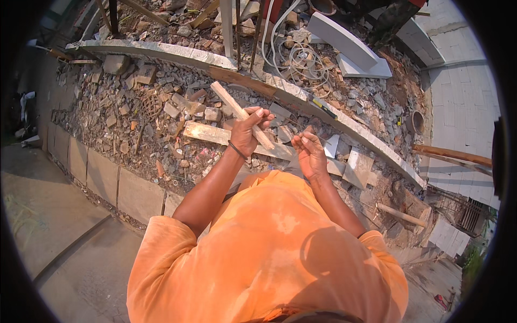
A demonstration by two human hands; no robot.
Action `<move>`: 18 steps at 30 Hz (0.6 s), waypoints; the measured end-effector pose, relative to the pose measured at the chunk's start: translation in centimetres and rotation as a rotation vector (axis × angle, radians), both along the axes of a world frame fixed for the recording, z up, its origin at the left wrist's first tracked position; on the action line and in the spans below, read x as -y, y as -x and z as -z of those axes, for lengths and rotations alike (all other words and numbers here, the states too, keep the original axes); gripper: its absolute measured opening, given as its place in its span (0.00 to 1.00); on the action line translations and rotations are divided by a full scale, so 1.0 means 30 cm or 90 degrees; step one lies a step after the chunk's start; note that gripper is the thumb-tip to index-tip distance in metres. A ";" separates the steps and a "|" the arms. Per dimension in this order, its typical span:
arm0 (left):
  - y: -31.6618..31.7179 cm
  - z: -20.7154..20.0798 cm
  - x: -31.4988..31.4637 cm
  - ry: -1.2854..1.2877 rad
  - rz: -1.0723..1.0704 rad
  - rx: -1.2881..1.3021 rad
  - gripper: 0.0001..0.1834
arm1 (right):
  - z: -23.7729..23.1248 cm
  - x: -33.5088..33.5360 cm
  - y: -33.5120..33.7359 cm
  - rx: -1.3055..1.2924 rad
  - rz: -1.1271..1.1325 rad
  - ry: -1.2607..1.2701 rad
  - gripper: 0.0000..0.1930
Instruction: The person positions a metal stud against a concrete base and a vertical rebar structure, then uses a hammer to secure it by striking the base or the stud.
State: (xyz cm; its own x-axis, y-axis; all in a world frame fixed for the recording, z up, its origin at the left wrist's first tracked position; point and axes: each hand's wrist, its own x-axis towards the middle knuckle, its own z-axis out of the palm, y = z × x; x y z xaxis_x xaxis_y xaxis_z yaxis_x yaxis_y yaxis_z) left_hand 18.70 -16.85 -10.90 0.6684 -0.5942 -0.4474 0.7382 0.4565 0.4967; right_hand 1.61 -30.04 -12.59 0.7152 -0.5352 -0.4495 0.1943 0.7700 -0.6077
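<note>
My left hand (246,132) is closed around a short length of pale sawn wood (229,100), which slants from upper left down toward my right hand. The fingers of my right hand (311,154) are drawn together in a pinch, just right of the wood's lower end and apart from it. Anything between those fingertips is too small to make out. Below the hands a light wooden board (207,133) lies across the rubble, its right part running on beyond my left wrist.
Broken stone and brick rubble (116,140) covers the ground ahead. A low concrete beam (371,137) crosses it, bearing a black-and-yellow tool (325,109). Beyond are a coiled pale hose (304,67) and white blocks (344,40). A wooden pole (455,154) juts in at right.
</note>
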 end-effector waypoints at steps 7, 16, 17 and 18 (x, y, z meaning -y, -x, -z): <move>-0.059 -0.143 -0.001 -0.041 0.082 0.191 0.09 | -0.255 0.042 0.030 0.354 -0.331 0.015 0.29; 0.036 -0.064 -0.080 -0.090 0.059 0.153 0.08 | -0.203 0.002 -0.186 -0.215 -0.563 0.303 0.31; 0.053 -0.058 -0.081 -0.104 0.048 0.141 0.09 | -0.140 0.005 -0.184 -0.219 -0.567 0.285 0.29; 0.069 -0.050 -0.084 -0.121 0.030 0.129 0.09 | -0.118 0.002 -0.188 -0.221 -0.578 0.269 0.28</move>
State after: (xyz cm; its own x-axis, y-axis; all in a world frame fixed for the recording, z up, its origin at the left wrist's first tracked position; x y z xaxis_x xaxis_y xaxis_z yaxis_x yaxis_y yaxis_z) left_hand 16.62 -14.33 -9.41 0.7293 -0.5450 -0.4138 0.6332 0.3084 0.7098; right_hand 7.27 -30.09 -9.06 0.7935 -0.0254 -0.6080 -0.5833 0.2534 -0.7717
